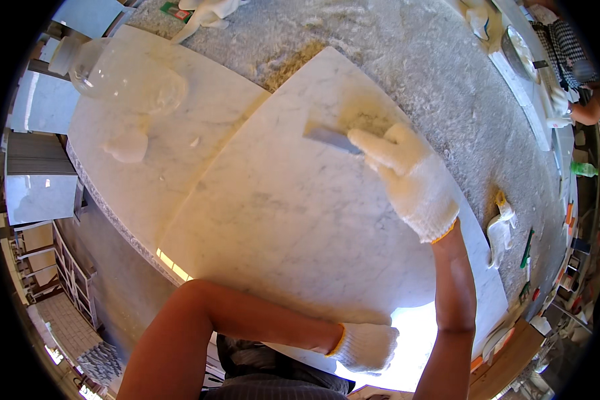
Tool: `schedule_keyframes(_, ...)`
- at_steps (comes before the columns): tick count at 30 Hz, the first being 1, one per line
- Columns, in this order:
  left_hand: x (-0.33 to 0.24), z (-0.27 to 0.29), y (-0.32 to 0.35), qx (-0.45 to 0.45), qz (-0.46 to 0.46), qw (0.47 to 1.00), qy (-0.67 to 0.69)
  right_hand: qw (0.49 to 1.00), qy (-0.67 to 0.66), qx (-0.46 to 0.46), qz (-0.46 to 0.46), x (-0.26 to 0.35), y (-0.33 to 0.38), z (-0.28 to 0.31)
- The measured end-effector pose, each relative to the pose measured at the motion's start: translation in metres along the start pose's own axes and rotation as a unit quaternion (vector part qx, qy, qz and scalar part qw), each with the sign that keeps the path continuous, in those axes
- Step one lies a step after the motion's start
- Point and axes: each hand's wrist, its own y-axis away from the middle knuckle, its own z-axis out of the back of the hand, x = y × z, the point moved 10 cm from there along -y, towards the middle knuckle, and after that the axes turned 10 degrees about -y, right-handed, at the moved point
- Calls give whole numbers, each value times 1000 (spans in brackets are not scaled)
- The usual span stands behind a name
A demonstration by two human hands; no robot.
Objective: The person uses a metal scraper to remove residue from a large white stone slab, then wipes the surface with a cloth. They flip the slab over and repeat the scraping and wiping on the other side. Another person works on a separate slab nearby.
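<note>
My right hand (pixel 407 177), in a white knitted glove, grips a flat grey scraper-like blade (pixel 332 138). The blade lies low against a veined white marble slab (pixel 280 200), next to a patch of yellowish-brown residue (pixel 373 110); its handle is hidden in the glove. Close to my body, my left hand (pixel 367 348), gloved too, rests at the slab's near edge in bright glare. Its fingers look curled, and whatever they hold, if anything, is hidden.
A second marble slab (pixel 200 80) adjoins at the left, bearing a clear plastic jug (pixel 130 77) and a pale lump (pixel 127 145). A rough grey worktop (pixel 440 80) lies beyond, with a crumpled glove (pixel 500 233). At far right, another person's arm (pixel 587 112) is near a bowl (pixel 521 53).
</note>
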Motion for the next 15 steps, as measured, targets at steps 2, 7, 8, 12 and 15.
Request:
schedule_keyframes(2, -1, -11, 1, -13, 18, 1000, -2, 998, 47, 32, 1, 8, 4, -3)
schedule_keyframes(7, -2, 0, 0, 1, -2, 1000, -21, 996, -79, -32, -22, -14, -4, 5)
schedule_keyframes(8, -3, -2, 0, -10, 3, 1000, -13, 993, -99, -46, -37, -16, -5, 8)
schedule_keyframes(12, 0, -4, 2, -21, 22, 1000, -3, 1000, -24, -3, 7, 1, 0, 2)
schedule_keyframes(15, 0, -1, 3, -41, 20, 999, -21, 999, -50, -1, 7, -5, -1, 2)
